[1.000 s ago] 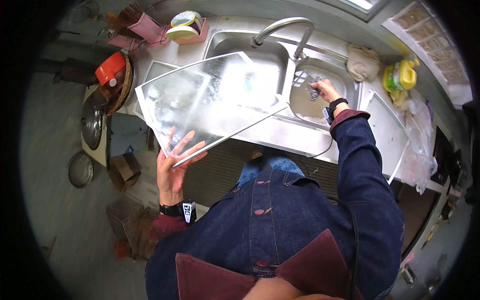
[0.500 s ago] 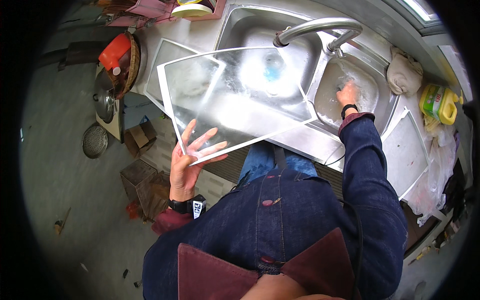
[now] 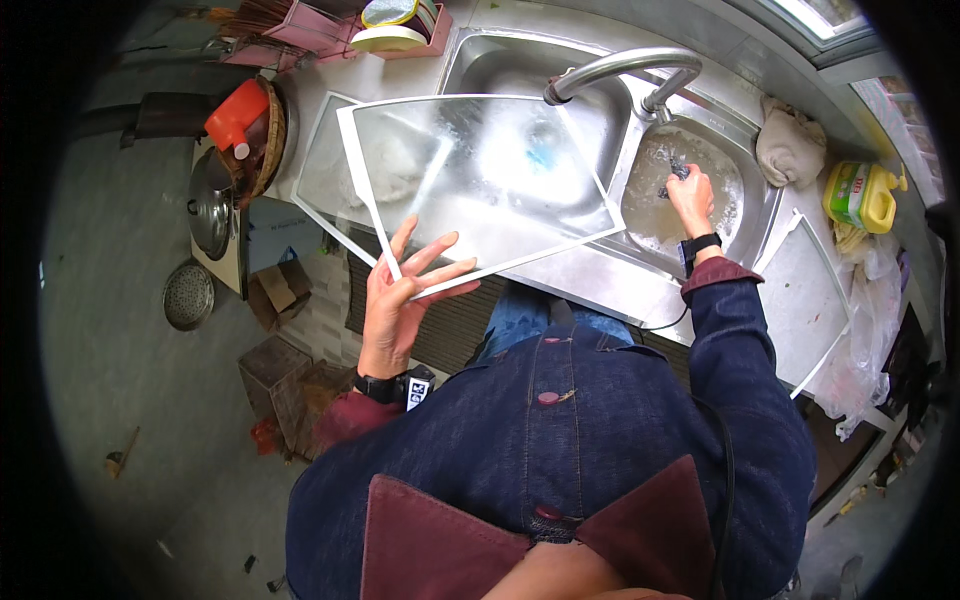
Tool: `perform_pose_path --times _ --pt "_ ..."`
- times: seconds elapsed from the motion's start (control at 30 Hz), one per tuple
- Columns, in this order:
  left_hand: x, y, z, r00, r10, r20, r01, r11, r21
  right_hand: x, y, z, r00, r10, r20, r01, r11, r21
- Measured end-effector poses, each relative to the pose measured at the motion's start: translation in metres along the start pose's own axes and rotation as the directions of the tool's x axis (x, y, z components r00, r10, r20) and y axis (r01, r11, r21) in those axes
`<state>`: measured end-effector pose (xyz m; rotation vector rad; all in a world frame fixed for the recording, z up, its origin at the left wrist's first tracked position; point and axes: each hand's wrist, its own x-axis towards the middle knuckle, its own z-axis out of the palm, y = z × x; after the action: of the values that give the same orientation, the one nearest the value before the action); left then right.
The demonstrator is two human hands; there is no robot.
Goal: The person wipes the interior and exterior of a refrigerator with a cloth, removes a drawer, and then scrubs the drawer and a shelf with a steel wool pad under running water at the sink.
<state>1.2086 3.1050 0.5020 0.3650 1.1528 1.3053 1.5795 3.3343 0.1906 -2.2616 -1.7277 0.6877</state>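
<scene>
My left hand grips the near-left corner of a white-framed clear glass panel, thumb on the near side and the other fingers spread beneath the glass. The panel slants over the large left sink basin, its far edge close to the faucet. My right hand is closed on a small dark grey scourer, partly hidden by the fingers, over the cloudy, sudsy water of the smaller right basin. A second framed panel lies on the counter at the left, partly behind the held one.
A curved metal faucet arches between the basins. Right of them are a beige cloth, a yellow bottle, another framed panel and plastic bags. At left stand an orange-red jug and a lidded pot.
My right hand has risen out of the water, and the dark scourer now shows in it. The glass panel and my left hand have shifted slightly right in view.
</scene>
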Motion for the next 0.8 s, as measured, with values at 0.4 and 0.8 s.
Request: perform_pose_path --times 0.4,0.8 --pt "0.011 -0.001 0.008 1.000 -0.015 0.006 0.014 0.991 0.131 -0.168 -0.217 -0.032 0.573 -0.818 0.046 0.627 0.474 0.618" --pt "0.005 -0.013 -0.017 0.999 -0.013 0.047 0.008 0.993 0.122 -0.096 -0.198 0.029 0.720 -0.686 0.105 0.613 0.699 0.367"
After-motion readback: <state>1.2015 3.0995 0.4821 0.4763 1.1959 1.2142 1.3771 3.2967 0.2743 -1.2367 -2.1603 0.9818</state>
